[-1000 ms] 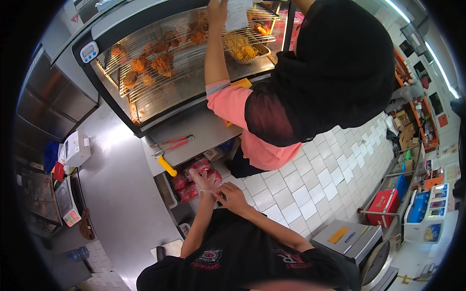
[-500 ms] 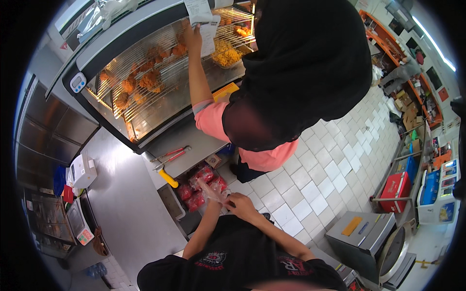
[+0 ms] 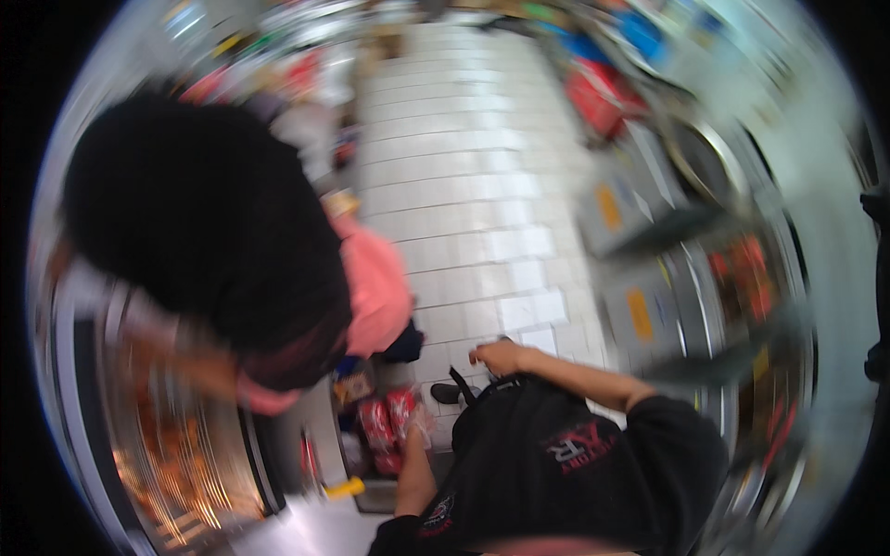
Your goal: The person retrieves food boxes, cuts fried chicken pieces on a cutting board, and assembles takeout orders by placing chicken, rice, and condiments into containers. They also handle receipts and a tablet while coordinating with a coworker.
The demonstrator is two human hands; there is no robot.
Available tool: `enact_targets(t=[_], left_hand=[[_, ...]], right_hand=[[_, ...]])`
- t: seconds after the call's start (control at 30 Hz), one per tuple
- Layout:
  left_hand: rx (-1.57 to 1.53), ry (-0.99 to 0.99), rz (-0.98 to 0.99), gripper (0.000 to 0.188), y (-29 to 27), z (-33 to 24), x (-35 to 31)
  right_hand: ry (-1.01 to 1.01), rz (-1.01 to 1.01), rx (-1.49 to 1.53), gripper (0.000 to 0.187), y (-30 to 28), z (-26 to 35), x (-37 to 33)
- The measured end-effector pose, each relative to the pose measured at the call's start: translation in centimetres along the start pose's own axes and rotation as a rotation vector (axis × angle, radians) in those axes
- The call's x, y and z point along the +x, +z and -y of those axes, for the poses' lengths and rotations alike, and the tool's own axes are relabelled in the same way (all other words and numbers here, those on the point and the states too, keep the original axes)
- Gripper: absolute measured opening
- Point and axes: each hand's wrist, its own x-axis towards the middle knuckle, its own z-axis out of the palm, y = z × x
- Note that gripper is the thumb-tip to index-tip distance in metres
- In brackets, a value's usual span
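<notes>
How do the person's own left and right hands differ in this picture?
The left hand appears covered by a clear plastic glove; the right hand looks bare. The left hand is near red packages; the right hand appears against white floor tiles. Both look blurred, so whether they hold anything is unclear.

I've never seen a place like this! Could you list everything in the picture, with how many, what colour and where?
Motion blur hides smaller things.
Co-worker: one, black head covering, pink top, left
Display case: one, dark-framed, lower left
Counter: one, silvery, bottom left
Yellow handle: one, yellow, counter edge
Red packets: several, red, beside left hand
Floor tiles: many, whitish, centre
Grey boxes: two clear enough to count, grey with orange patches, right
Red box: one, red, upper right
Shirt: one, black, bottom centre
Left hand: one, clear-gloved, lower centre
Right hand: one, no glove visible, centre
</notes>
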Motion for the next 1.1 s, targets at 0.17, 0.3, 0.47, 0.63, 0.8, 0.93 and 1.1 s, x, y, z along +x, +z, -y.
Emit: enact_targets(t=[0.17,0.3,0.47,0.63,0.8,0.93,1.1], left_hand=[[0.260,-0.113,0.062,0.042,-1.0,0.2,-0.6],[0.372,-0.063,0.150,0.030,2.4,-4.5,2.4],[0.119,0.167,0.467,0.035,10.7,-7.6,7.9],[-0.157,0.523,0.253,0.025,21.9,-7.3,4.5],[-0.247,0.462,0.201,0.036,22.7,-2.2,-6.0],[-0.587,0.371,-0.160,0.036,19.8,4.3,-11.5],[-1.258,0.331,-0.283,0.041,16.0,13.1,-14.6]], right_hand=[[0.343,-0.428,0.235,0.029,-0.5,-7.0,-10.8],[0.564,-0.722,0.455,0.028,3.5,-11.9,-19.4],[0.645,-0.616,0.695,0.041,9.6,-19.3,-24.3],[0.443,-0.163,0.762,0.056,6.7,-23.2,-18.0],[0.006,0.198,0.687,0.023,3.7,-22.7,-9.5],[-0.304,0.424,0.262,0.031,4.0,-17.8,-2.0],[-0.274,0.643,0.201,0.025,9.9,-9.4,5.7]])
